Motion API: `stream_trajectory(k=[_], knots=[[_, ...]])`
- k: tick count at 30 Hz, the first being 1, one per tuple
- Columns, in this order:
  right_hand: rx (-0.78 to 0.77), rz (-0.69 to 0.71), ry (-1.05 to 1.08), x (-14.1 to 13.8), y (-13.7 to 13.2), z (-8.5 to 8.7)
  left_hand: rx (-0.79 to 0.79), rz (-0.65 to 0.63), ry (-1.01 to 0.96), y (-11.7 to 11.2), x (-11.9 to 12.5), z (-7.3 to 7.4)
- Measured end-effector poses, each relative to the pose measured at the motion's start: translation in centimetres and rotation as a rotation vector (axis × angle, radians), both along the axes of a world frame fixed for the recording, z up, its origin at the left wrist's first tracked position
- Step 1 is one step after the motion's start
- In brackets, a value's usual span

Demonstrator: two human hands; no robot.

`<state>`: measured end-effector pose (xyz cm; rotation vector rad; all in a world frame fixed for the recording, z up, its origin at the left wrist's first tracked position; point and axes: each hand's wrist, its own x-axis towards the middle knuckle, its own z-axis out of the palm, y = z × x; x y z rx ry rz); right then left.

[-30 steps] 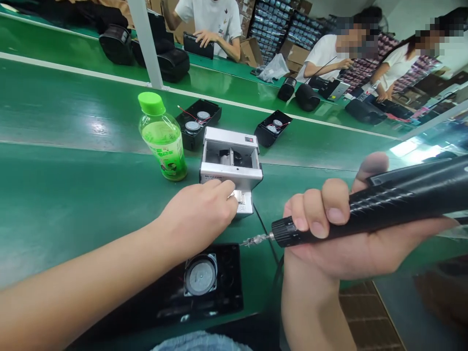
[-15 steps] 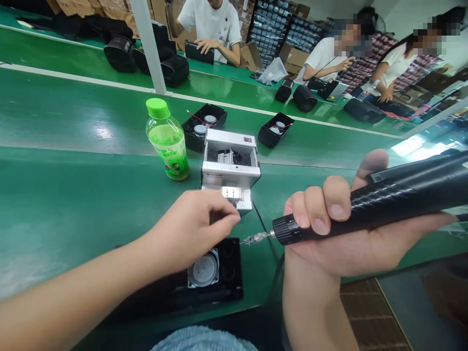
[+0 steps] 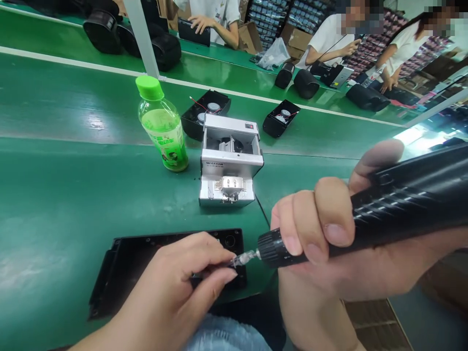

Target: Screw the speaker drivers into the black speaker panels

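Note:
My right hand (image 3: 318, 239) grips a black electric screwdriver (image 3: 398, 200), its bit (image 3: 245, 257) pointing left. At the tip of that bit, the thumb and forefinger of my left hand (image 3: 193, 278) are pinched together; whatever small thing lies between them is hidden. Beneath my left hand a black speaker housing (image 3: 135, 258) lies flat, its speaker mostly covered by the hand. Beyond it stands a silver screw feeder (image 3: 232, 168), with a bright metal outlet (image 3: 232, 184) on its front.
A green-capped drink bottle (image 3: 164, 131) stands left of the feeder. Farther back lie two open black housings with speakers, one left (image 3: 193, 117) and one right (image 3: 281, 118). A white post (image 3: 141, 36) rises from the bench (image 3: 66, 190). Several co-workers sit across from me.
My left hand has come down and toward me from the feeder's outlet, meeting the bit. The screwdriver has shifted slightly left and lower. The camera view has tilted down.

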<state>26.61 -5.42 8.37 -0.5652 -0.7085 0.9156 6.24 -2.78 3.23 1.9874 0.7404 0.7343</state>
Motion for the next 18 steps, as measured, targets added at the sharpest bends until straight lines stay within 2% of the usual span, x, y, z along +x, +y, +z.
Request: stream_trajectory(k=[4, 9, 11, 14, 16, 18], knots=[[-0.064, 0.077, -0.015, -0.9, -0.6, -0.2, 0.117, -0.004, 0.021, -0.4, -0.5, -0.5], [-0.07, 0.12, -0.106, -1.2, -0.6, -0.5, 0.149, 0.01, 0.046, -0.3, -0.6, -1.5], [-0.031, 0.08, -0.191, -0.9, 0.3, -0.3, 0.248, 0.079, 0.119, -0.2, -1.0, -1.9], [0.039, -0.065, -0.345, -0.3, 2.7, 0.4, 0.474, 0.245, 0.295, -0.2, -2.2, -2.6], [0.036, -0.13, -0.395, -0.3, 4.6, 0.7, 0.551, 0.253, 0.358, -0.1, -3.2, -3.1], [0.003, -0.147, -0.436, -0.7, 6.3, 0.5, 0.583, 0.203, 0.375, -0.1, -4.0, -3.5]])
